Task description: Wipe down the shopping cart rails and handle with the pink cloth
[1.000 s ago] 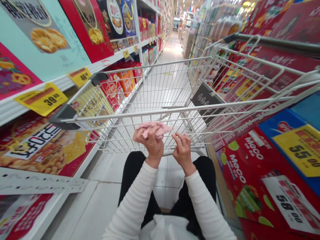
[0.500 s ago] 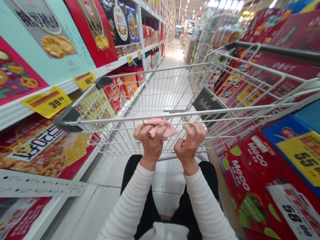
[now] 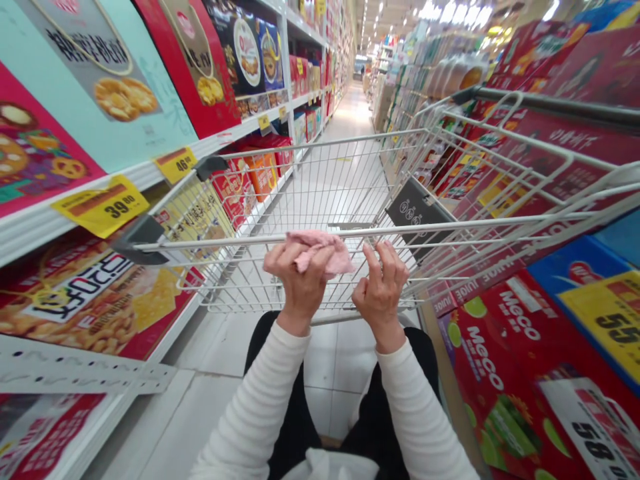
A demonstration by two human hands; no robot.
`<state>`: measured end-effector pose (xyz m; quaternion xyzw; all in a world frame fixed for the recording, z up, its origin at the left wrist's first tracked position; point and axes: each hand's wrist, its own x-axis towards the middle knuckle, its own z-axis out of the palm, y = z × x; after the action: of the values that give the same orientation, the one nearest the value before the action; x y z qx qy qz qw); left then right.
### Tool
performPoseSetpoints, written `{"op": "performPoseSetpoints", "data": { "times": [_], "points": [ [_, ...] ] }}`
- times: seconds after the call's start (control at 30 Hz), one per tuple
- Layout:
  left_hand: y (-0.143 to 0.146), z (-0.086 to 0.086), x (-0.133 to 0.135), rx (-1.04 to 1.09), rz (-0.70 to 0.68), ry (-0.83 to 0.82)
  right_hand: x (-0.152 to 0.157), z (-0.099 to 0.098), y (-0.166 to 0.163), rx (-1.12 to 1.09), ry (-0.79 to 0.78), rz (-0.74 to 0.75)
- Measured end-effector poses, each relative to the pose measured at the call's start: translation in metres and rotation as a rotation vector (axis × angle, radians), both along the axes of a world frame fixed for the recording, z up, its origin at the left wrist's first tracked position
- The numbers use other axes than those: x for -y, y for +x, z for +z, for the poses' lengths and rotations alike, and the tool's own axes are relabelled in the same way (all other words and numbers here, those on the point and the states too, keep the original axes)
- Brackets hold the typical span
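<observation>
Change over the last second: both hands have risen along the rear wall of the shopping cart (image 3: pixel 320 193); the pink cloth (image 3: pixel 324 245), earlier level with the wires under the top rail (image 3: pixel 225 241), now lies bunched against that rail near its middle; so the cloth's contact has moved from the wires up to the bar.

Left hand (image 3: pixel 299 280): forearm raised from below, wrist straight, back of hand to camera; fingers closed over the cloth, pressing it to the rail.

Right hand (image 3: pixel 383 288): just beside the left, apart from the cloth; holds nothing; fingers loosely spread and bent, tips on the wire just under the rail; earlier they were lower and curled.

Surroundings: yellow price tag (image 3: pixel 103 208) on left shelf; red Meco boxes (image 3: pixel 480 353) at right.
</observation>
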<state>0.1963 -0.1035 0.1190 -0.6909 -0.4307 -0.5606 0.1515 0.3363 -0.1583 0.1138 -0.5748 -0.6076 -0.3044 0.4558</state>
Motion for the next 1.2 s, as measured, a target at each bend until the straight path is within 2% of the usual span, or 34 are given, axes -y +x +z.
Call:
{"op": "performPoseSetpoints", "data": {
  "times": [0.2, 0.27, 0.4, 0.5, 0.6, 0.7, 0.77, 0.83, 0.97, 1.07, 1.13, 1.2],
  "points": [
    [-0.042, 0.012, -0.006, 0.205, 0.169, 0.135, 0.004, 0.004, -0.002, 0.012, -0.002, 0.004],
    [-0.056, 0.019, -0.005, 0.305, 0.222, 0.134, 0.005, 0.005, -0.005, -0.006, -0.014, 0.015],
    [-0.073, 0.040, 0.001, 0.361, 0.202, 0.148, 0.007, 0.009, -0.006, -0.065, -0.018, 0.065],
    [-0.061, 0.057, 0.010, 0.254, 0.128, 0.100, 0.005, 0.017, -0.004, -0.045, 0.041, 0.040],
    [-0.031, 0.068, 0.019, 0.067, 0.000, -0.042, 0.004, 0.024, -0.003, 0.028, 0.063, -0.009],
    [-0.006, 0.073, 0.023, -0.131, -0.146, -0.100, 0.003, 0.026, -0.001, 0.082, 0.084, -0.069],
    [-0.004, 0.073, 0.022, -0.192, -0.176, -0.095, 0.003, 0.026, 0.001, 0.115, 0.102, -0.108],
    [-0.018, 0.071, 0.018, -0.152, -0.115, -0.089, 0.004, 0.025, 0.003, 0.138, 0.101, -0.131],
    [-0.077, 0.069, 0.005, 0.006, 0.100, -0.137, 0.004, 0.027, 0.007, 0.137, 0.062, -0.106],
    [-0.111, 0.073, -0.002, 0.037, 0.202, -0.191, 0.002, 0.029, 0.004, 0.104, 0.036, -0.082],
    [-0.116, 0.076, -0.003, 0.031, 0.221, -0.217, -0.001, 0.033, 0.000, 0.097, 0.010, -0.079],
    [-0.106, 0.077, 0.000, 0.020, 0.181, -0.206, -0.003, 0.038, -0.004, 0.114, -0.008, -0.081]
  ]
}}
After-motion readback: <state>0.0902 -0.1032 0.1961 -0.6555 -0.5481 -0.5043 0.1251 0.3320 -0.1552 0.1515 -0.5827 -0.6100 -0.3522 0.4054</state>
